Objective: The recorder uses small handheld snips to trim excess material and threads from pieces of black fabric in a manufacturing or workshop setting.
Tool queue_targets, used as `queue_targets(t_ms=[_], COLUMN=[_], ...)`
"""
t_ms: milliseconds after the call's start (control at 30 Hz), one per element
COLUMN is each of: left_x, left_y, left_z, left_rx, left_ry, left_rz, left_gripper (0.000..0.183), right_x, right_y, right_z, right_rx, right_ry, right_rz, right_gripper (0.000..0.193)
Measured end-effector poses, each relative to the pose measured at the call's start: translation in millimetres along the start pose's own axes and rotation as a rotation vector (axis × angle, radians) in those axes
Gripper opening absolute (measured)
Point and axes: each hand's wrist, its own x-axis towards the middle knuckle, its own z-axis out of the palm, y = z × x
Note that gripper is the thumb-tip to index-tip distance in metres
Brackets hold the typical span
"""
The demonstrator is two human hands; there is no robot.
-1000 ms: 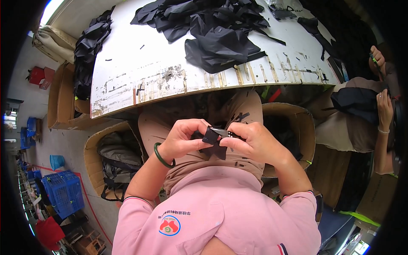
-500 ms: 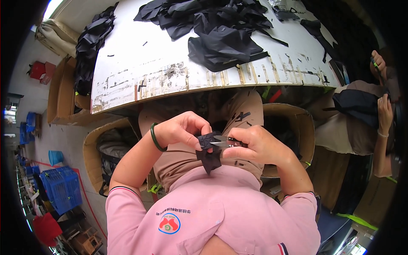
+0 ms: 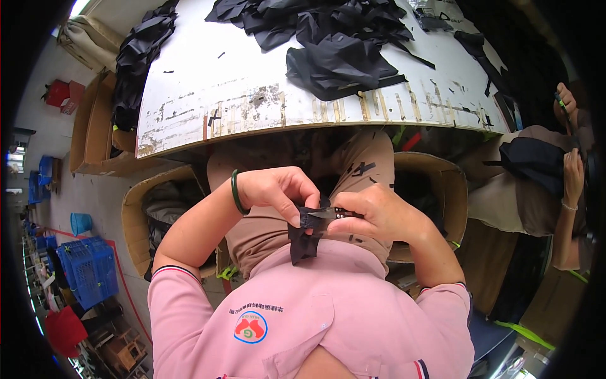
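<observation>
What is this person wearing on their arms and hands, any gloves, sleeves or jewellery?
No gloves: both hands, left hand and right hand, are bare. The forearms are uncovered below the short pink polo sleeves with striped cuffs. A dark green bangle bracelet circles the left wrist; the right wrist shows nothing worn.

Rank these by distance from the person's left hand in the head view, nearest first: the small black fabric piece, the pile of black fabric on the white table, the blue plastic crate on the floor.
1. Small black fabric piece: pinched by the left hand, above the lap.
2. Pile of black fabric: up ahead on the white table.
3. Blue plastic crate: far left, on the floor.
</observation>
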Motion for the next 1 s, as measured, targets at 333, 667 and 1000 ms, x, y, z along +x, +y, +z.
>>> queue_targets(t_ms=[333,667,1000], left_x=[5,15,17], left_y=[4,-25,-27], left_z=[7,22,32], left_rx=[0.031,0.122,0.319], left_ry=[-0.001,0.639,0.694], left_rz=[-0.111,0.462,0.64], left_gripper=[0.016,0.013,0.012], right_x=[4,-9,-8], right_y=[0,-9,-13], right_z=[1,21,21], right_rx=[0.045,-0.081,-0.084], right_ry=[-0.051,0.413,0.434], right_rz=[-0.028,0.12,0.161], right_gripper=[0.04,0.036,0.037])
